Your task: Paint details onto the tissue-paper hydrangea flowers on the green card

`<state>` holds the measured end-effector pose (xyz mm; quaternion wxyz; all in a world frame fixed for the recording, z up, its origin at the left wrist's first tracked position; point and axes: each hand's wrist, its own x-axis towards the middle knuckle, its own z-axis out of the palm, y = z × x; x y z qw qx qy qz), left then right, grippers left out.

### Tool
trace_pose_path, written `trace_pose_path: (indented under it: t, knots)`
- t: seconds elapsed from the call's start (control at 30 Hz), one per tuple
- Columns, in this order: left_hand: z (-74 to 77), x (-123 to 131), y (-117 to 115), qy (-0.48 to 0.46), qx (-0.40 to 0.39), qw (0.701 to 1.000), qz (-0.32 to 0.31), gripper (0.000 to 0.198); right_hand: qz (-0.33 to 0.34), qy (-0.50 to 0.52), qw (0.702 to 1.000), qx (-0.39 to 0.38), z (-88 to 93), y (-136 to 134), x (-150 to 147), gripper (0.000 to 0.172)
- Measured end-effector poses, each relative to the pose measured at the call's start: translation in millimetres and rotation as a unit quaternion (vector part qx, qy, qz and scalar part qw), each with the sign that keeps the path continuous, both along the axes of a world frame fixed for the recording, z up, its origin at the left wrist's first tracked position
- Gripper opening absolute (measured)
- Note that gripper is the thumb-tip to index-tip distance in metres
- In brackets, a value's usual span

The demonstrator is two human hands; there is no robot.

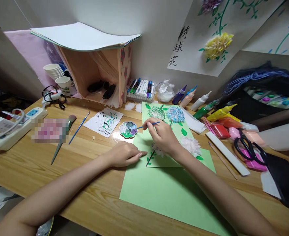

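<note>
My right hand (pixel 163 135) is closed in a pinch around a thin blue paintbrush (pixel 141 127). The brush tip meets the right side of a small flower-shaped paint palette (pixel 121 130) with green, white, grey and purple paint. My left hand (pixel 126 154) rests at the left edge of a light green sheet (pixel 169 160), its index finger stretched out onto the paper and other fingers curled, holding nothing. Raised flowers, a blue one (pixel 175 114), a green one (pixel 156 112) and a pale pink one (pixel 190 146), sit on the sheet with painted leaves. My right hand partly hides another flower.
A larger green sheet (pixel 149 193) lies underneath. To the left are a paint-marked tissue (pixel 105 122), a second brush (pixel 79 127), a big brush (pixel 63 141) and a power strip (pixel 16 129). Markers (pixel 141 88), paint bottles (pixel 200 99) and scissors (pixel 250 150) stand or lie behind and right.
</note>
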<state>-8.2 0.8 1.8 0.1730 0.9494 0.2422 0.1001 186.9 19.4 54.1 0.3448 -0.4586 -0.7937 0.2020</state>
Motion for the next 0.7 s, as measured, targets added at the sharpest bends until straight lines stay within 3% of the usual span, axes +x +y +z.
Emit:
trace_pose_path:
  t: [0.23,0.4,0.57,0.7]
  knots:
    - [-0.9,-1,0,-0.017,0.006,1.000,-0.004,0.039,0.008,0.067,0.998,-0.001,8.6,-1,8,0.030]
    - [-0.8,-1,1,-0.018,0.001,1.000,-0.006,0.039,-0.032,0.184,0.982,-0.031,15.4,-9,46,0.028]
    - [0.1,1,3,-0.030,0.016,0.999,-0.015,0.039,-0.081,0.363,0.926,-0.062,-3.9,-32,105,0.017]
    - [1.9,2,4,-0.031,0.019,0.999,-0.015,0.041,-0.148,0.418,0.896,-0.033,-31.1,-61,140,0.012]
